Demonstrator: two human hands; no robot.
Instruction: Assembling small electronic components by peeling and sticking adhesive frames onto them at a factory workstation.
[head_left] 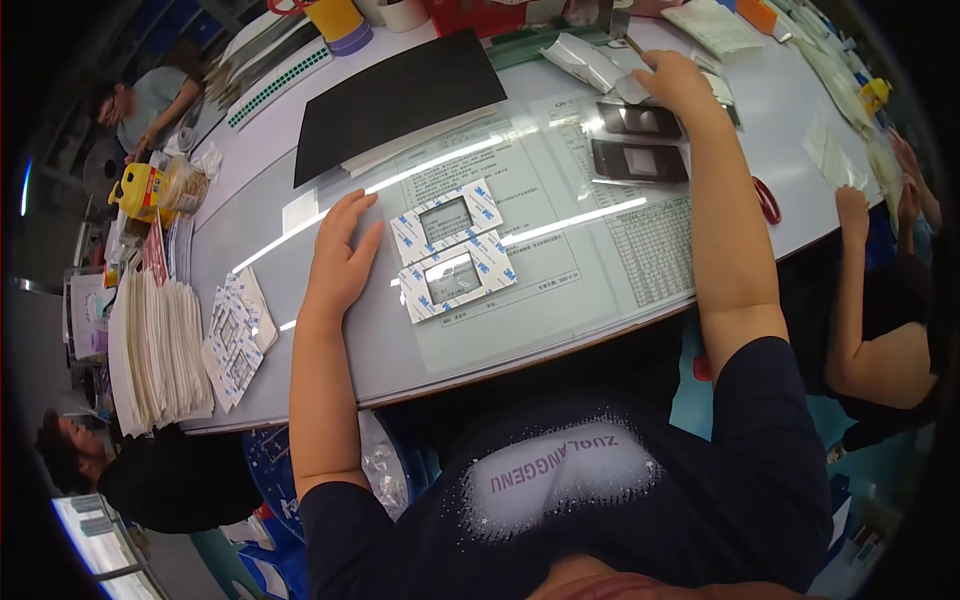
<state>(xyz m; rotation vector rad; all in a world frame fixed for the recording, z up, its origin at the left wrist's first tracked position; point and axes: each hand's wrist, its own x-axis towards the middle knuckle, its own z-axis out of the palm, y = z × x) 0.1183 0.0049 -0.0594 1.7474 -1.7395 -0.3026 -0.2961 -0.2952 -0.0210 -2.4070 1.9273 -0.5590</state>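
Observation:
My left hand (pixel 346 250) rests on the glass-topped table, fingers stretched out and nothing in them. Just right of it lie two white adhesive-backed frames (pixel 405 238) (pixel 412 300), printed with blue marks and cut with rectangular windows. My right hand (pixel 676 82) reaches to the far right, its fingers closed at a thin stick-like thing (pixel 632 44) that is too small to name. Beside those fingers is a crumpled silvery wrapper (pixel 583 62). Below that hand, two dark flat pieces with windows (pixel 640 120) (pixel 640 160) lie in clear film.
A black sheet (pixel 400 105) covers white paper at the back. At left stand a stack of white sheets (pixel 160 350) and more printed frames (pixel 238 335). Red-handled scissors (pixel 767 200) lie right of my forearm. Other people (pixel 890 330) sit around the table.

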